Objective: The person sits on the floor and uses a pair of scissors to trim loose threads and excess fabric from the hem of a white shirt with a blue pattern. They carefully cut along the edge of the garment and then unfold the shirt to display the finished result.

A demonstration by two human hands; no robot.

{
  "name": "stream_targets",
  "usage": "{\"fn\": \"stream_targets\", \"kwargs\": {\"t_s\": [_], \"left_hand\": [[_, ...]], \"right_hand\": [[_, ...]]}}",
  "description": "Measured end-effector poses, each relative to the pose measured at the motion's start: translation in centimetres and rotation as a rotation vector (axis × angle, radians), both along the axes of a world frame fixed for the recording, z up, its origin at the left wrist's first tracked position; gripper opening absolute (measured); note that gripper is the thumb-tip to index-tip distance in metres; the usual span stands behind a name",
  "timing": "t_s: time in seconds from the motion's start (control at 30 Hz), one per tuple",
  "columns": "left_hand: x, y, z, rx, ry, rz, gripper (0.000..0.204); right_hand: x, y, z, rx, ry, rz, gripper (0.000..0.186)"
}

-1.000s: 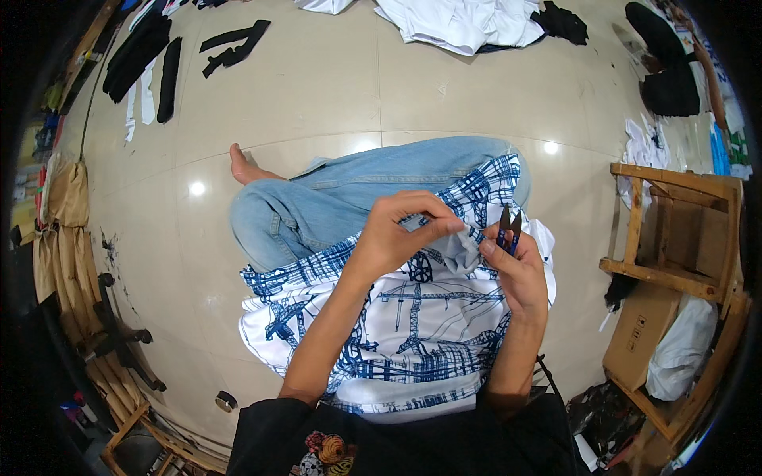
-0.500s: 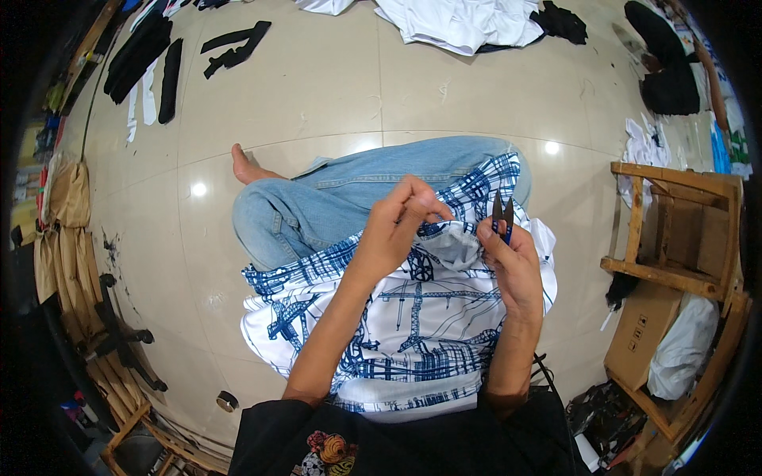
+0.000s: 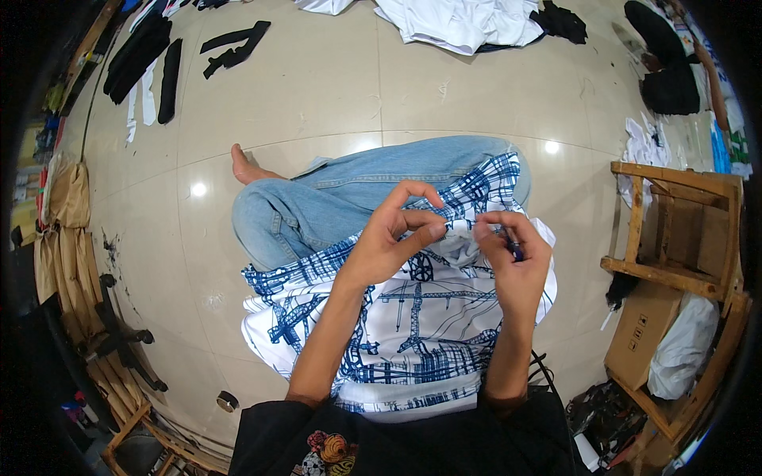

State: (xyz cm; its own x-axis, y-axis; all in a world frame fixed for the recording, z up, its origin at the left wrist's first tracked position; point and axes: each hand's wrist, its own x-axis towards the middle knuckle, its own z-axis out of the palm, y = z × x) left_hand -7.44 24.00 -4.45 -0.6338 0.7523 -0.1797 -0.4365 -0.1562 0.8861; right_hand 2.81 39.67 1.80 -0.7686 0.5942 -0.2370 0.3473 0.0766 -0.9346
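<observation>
A white garment (image 3: pixel 429 325) with a blue print of cranes and scaffolding lies spread over my lap. My left hand (image 3: pixel 394 238) pinches the garment's gathered edge between thumb and fingers, its index finger arched above. Close by on the right, my right hand (image 3: pixel 514 252) holds the same edge with its thumb and fingertips. Tucked inside that hand are dark blue thread snips (image 3: pixel 515 251), mostly covered by the fingers; their blades are hardly visible. A pale inner side of the cloth shows between the two hands.
My crossed legs in blue jeans (image 3: pixel 413 163) are under the garment. White cloth (image 3: pixel 468 24) lies on the tiled floor ahead, black strips (image 3: pixel 230 55) at far left. A wooden stool (image 3: pixel 675 230) and a cardboard box (image 3: pixel 641 333) stand at right, a tape roll (image 3: pixel 227 401) at lower left.
The snips, blades pointing up before, have been turned down into my right palm. My right fingers have moved left onto the cloth edge, and my left index finger has lifted away from the thumb.
</observation>
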Motion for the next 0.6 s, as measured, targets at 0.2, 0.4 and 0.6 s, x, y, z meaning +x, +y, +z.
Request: {"fn": "stream_targets", "kwargs": {"t_s": [0.2,0.4,0.6], "left_hand": [[0.3,0.0,1.0,-0.005,0.068,-0.013,0.029],[0.1,-0.3,-0.1,-0.058,0.118,-0.031,0.026],[0.5,0.2,0.9,-0.094,0.282,0.004,0.021]], "right_hand": [[-0.9,0.0,-0.1,-0.164,-0.050,0.066,0.014],[-0.9,0.4,-1.9,-0.402,0.112,-0.157,0.013],[-1.9,0.6,-0.8,-0.333,0.067,-0.002,0.015]]}}
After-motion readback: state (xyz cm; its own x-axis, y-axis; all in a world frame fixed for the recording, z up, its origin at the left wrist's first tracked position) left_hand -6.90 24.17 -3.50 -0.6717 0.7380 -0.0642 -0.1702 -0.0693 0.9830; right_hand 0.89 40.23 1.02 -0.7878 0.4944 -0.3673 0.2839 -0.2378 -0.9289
